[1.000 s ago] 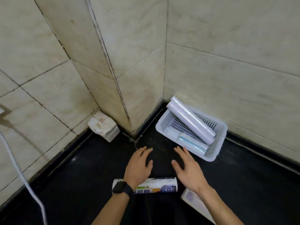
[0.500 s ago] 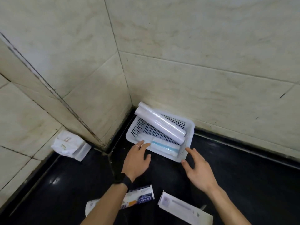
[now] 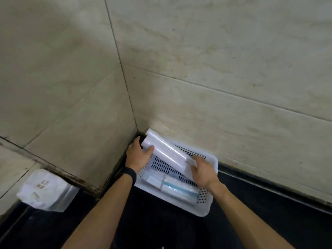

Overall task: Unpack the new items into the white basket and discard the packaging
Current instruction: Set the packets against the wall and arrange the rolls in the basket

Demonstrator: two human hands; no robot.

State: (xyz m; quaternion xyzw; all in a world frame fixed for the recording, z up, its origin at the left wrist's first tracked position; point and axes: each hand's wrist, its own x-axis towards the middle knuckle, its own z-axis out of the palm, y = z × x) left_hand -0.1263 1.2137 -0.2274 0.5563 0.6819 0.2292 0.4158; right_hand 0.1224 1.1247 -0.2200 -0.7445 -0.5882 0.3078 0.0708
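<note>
Beige tiled walls meet in a corner above a black surface, seen from above by the person's head camera. A white basket with perforated sides sits on the black surface, pushed into that corner and close against the right-hand wall.

A long white roll, wrapped in shiny clear film, lies at a slant across the basket. Its upper end sticks out over the far left corner of the rim; its lower end points toward the basket's right side.

Both hands are on this roll. The left hand has its grip closed on the upper end, with the thumb laid across the top and the fingers out of sight behind. The right hand has its grip closed on the lower end, fingers curled over it.

Lower in the basket lie a film-wrapped roll with a blue stripe and, touching it, a flat white packet.

A black wristband circles the left wrist. Well apart to the left, against the wall, rests a blurred white plastic-wrapped bundle.
</note>
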